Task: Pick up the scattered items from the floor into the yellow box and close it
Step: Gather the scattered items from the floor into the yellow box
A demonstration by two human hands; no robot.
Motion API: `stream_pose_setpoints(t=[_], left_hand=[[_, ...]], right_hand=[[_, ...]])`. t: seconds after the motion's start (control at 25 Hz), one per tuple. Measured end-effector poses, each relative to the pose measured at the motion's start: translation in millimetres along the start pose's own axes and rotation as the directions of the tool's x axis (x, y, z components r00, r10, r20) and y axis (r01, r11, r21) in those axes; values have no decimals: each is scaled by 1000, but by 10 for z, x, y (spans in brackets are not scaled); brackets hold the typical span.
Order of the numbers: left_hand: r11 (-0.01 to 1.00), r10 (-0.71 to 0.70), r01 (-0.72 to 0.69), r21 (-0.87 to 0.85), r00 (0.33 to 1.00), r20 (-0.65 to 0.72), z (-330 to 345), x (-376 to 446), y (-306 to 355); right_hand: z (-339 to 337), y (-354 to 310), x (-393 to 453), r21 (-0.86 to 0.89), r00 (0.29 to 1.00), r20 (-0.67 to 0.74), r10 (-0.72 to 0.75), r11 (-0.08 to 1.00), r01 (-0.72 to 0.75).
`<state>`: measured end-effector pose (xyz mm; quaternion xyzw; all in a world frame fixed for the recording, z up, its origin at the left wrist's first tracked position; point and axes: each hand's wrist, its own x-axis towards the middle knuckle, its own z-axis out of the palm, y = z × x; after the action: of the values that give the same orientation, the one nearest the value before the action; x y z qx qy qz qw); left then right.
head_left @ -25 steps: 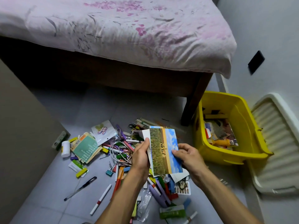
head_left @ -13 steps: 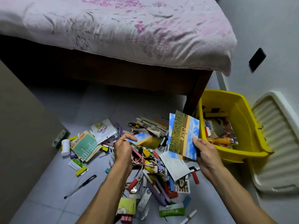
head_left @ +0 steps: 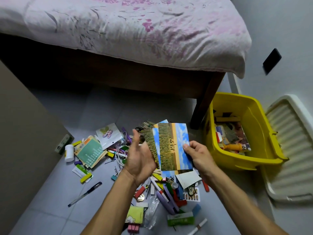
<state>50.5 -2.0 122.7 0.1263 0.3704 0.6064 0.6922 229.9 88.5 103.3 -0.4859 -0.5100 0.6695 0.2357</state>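
Grey tiled floor (head_left: 105, 112) beside bed (head_left: 135, 31), right hand (head_left: 197, 154) pinching postcards (head_left: 171, 146), left hand (head_left: 138, 155) fingers spread.

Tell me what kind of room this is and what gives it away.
Most likely a bedroom: a bed with a pink floral sheet on a dark wooden frame, a tiled floor strewn with stationery, and a yellow box standing by the wall.

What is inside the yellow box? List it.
The yellow box holds a jumble of cards and papers, a wooden strip, and a yellow-orange plastic item. Its near wall hides the front of the floor, and whatever lies under the pile is covered.
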Motion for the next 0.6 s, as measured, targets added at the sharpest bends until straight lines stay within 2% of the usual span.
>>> stream_pose_setpoints(t=[0.04,0.08,0.16,0.2,0.28,0.36,0.44,0.52,0.6], left_hand=[[1000,3,-2,27,1000,-27,3,24,-80],[996,15,-4,89,992,-124,-7,66,-181],[979,71,9,203,920,-385,-22,136,-308],[975,84,21,221,885,-458,-39,153,-336],[979,92,18,204,850,-519,-97,197,-325],[974,117,14,224,823,-556,-147,217,-298],[976,103,25,217,824,-557,-120,247,-331],[976,36,82,201,851,-523,-90,267,-463],[924,21,191,330,838,-545,-149,278,-656]], right_hand=[[29,37,5,14,998,-59,0,1000,1],[52,67,5,16,995,-95,-7,1000,8],[65,90,14,-1,981,-191,-41,999,42],[39,91,26,-10,962,-265,-61,998,61],[-73,72,51,24,923,-381,-64,997,79],[-178,64,49,89,940,-339,-26,994,59],[-183,101,23,57,981,-192,10,998,1],[-72,210,2,-43,996,-93,8,999,-12],[27,422,20,-215,998,-67,-3,977,-11]])
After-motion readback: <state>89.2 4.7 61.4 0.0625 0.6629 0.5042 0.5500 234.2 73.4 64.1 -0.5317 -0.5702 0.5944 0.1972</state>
